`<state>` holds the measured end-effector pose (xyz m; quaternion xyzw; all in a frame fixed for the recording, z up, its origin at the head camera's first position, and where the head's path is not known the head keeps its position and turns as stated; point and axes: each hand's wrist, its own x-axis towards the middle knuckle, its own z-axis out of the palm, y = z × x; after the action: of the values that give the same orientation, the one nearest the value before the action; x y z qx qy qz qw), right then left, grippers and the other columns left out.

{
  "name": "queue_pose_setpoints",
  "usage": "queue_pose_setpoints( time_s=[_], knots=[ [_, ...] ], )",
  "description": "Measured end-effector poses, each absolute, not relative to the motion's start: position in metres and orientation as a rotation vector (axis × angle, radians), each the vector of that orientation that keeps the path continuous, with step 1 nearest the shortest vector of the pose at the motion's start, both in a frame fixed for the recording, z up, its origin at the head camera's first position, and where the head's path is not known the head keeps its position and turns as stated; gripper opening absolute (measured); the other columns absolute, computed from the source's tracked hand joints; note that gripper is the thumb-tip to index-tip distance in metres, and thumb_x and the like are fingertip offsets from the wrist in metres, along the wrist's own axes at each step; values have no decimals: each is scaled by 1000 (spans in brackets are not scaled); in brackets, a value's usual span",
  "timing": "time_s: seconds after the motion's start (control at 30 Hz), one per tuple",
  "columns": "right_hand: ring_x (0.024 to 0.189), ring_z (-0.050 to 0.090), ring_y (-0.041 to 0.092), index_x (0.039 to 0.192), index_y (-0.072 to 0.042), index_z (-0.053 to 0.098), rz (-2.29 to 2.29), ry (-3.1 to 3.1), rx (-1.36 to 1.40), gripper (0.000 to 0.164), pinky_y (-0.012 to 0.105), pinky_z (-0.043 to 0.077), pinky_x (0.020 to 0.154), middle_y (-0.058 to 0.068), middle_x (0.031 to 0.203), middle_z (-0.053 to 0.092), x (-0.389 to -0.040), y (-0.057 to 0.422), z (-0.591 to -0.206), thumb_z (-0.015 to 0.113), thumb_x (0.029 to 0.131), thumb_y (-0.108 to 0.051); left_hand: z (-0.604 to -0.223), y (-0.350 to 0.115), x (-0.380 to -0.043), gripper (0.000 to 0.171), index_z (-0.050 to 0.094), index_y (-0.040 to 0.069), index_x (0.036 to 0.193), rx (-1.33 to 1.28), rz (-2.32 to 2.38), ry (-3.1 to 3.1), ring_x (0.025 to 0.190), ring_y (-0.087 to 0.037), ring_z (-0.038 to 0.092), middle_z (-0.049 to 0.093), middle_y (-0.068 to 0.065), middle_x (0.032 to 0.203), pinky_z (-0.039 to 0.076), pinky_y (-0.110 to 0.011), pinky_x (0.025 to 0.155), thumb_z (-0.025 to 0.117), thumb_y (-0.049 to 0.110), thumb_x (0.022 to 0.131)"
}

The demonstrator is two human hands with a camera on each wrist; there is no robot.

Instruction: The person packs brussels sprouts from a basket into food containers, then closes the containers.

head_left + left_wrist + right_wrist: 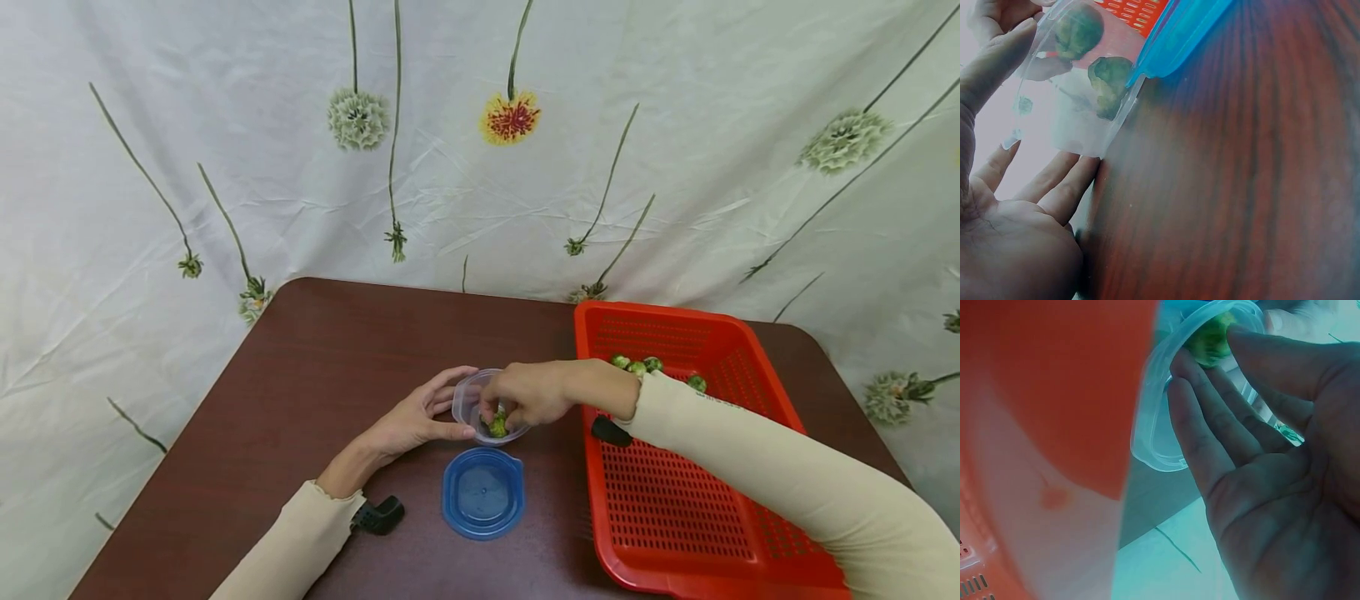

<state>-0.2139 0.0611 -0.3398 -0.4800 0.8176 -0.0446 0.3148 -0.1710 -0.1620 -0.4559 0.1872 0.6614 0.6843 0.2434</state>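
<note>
A clear plastic container [463,398] stands on the table, with Brussels sprouts [498,425] inside it. My left hand [411,423] steadies the container from the left, thumb at the near rim and fingers along the far side. Reaching in from the right, my right hand [528,393] has its fingertips inside the container. In the right wrist view a Brussels sprout [1209,342] sits between its thumb and fingers. Through the container wall, the left wrist view shows one sprout [1110,86] low down and another sprout [1079,31] above, near the right fingers.
A blue lid [483,493] lies on the table just in front of the container. To the right stands a red perforated basket [675,508] with several Brussels sprouts [637,367] at its far end; my right forearm crosses over it. A floral cloth [450,167] hangs behind the table.
</note>
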Motion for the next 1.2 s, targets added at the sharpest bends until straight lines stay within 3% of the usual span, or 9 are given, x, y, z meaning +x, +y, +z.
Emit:
queue_pose_setpoints(
  time_s=[0.57, 0.9, 1.2],
  knots=[
    [106, 67, 15, 121, -9, 67, -309, 2127, -1290, 24, 23, 54, 88, 3, 121, 67, -212, 75, -322, 65, 97, -4, -457, -160, -172, 88, 30, 26, 156, 487, 1856, 1837, 147, -31, 37, 40, -10, 158, 52, -33, 97, 82, 15, 85],
    [110, 68, 20, 120, -9, 65, -397, 2159, -1300, 23, 26, 54, 92, 5, 120, 66, -213, 92, -313, 66, 96, -5, -456, -161, -172, 88, 31, 24, 156, 480, 1863, 1836, 148, -34, 34, 39, -16, 158, 52, -31, 97, 82, 14, 85],
    [106, 68, 14, 117, -11, 65, -489, 2193, -1323, 22, 23, 54, 90, 6, 119, 67, -216, 105, -311, 67, 96, -6, -458, -161, -172, 88, 31, 24, 155, 489, 1857, 1857, 147, -35, 36, 40, -17, 157, 52, -30, 96, 82, 14, 84]
  ],
)
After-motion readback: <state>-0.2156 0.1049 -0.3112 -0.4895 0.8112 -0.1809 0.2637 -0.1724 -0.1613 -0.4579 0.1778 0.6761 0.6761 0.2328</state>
